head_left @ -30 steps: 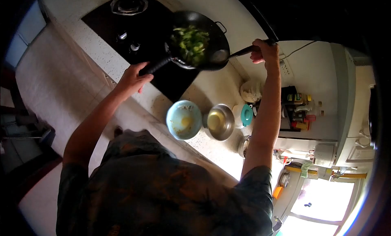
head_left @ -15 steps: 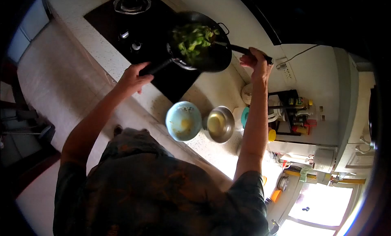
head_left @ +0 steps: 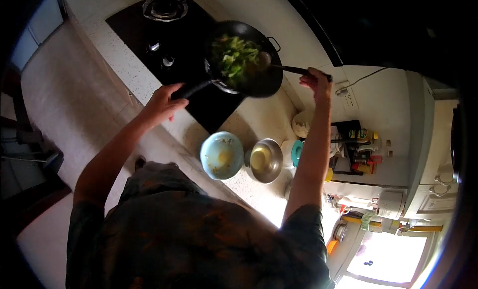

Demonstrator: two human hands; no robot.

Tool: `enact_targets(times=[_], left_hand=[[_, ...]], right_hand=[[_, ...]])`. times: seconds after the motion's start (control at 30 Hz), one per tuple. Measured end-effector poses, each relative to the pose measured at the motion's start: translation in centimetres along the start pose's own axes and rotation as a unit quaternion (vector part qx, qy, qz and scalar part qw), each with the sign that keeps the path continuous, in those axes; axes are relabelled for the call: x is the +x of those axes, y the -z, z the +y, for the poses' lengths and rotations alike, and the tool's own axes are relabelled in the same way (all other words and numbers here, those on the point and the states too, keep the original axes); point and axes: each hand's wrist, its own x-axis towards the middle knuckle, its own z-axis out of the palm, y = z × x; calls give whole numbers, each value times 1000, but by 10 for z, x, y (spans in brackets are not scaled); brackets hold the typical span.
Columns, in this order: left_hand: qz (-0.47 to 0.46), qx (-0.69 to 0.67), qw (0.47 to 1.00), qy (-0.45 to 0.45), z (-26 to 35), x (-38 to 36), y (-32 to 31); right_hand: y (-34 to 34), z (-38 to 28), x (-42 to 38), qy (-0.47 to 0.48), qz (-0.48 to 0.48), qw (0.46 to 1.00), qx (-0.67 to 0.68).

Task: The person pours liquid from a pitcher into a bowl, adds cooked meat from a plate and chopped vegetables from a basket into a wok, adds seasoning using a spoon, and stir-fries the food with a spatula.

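Note:
A black wok (head_left: 271, 82) sits on the stove, with chopped green leafy vegetables (head_left: 239, 57) heaped inside it. My left hand (head_left: 163, 103) is closed around the wok's thick black handle (head_left: 191, 88). On the other side, my right hand (head_left: 317, 82) grips the dark handle of a long spatula (head_left: 294, 69). Its rounded head rests in the wok at the right edge of the greens, and its exact shape is blurred.
On the counter near me stand a light blue bowl (head_left: 205, 157) with yellowish residue and a metal bowl (head_left: 275, 165) beside it. A second burner (head_left: 165, 7) is at the far left. Bottles on a rack (head_left: 348, 132) line the wall at right.
The spatula's head has shifted within the wok, and the greens lie differently. My right hand is slightly lower on the far side. My left hand keeps its hold on the wok handle.

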Motion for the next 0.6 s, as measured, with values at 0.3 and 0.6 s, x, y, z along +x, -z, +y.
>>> enact_targets(times=[0.3, 0.6], left_hand=[[2, -10, 1000, 16, 1, -2, -1], [20, 0, 1000, 19, 1, -3, -3]], right_hand=[[-41, 5, -31, 95, -49, 994, 13], [-53, -71, -62, 185, -61, 950, -242]])
